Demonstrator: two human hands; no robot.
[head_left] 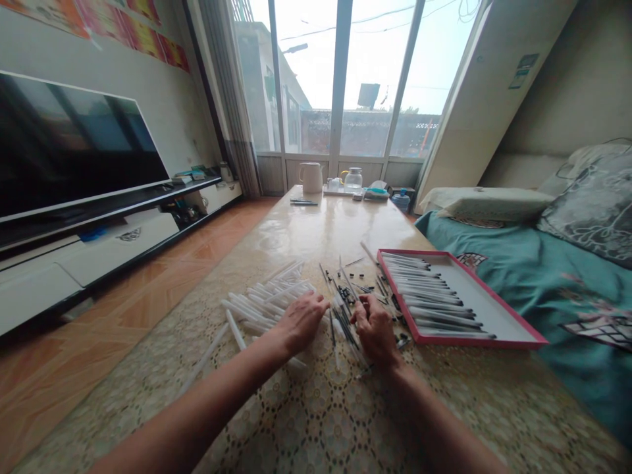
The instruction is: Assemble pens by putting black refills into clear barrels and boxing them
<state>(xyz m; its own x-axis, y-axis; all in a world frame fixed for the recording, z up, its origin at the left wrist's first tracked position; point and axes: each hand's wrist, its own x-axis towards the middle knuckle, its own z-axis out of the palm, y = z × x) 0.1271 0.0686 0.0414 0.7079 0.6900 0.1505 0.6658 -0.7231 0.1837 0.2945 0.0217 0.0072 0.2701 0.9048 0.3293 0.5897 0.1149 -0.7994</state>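
My left hand (301,319) lies palm down at the right edge of a heap of white pen barrels (261,299), its fingers stretched toward a scatter of thin dark refills and small black parts (343,299). My right hand (374,327) rests just right of that scatter with its fingers curled in a pinch; what it grips is too small to make out. A shallow red-rimmed tray (513,322) to the right holds several assembled pens (434,296) laid side by side.
All this lies on a long table (316,408) with a patterned lace cover. A white jug (311,176), a glass pot (353,178) and small items stand at its far end. A television (69,141) stands on the left, a teal-covered bed (567,303) on the right.
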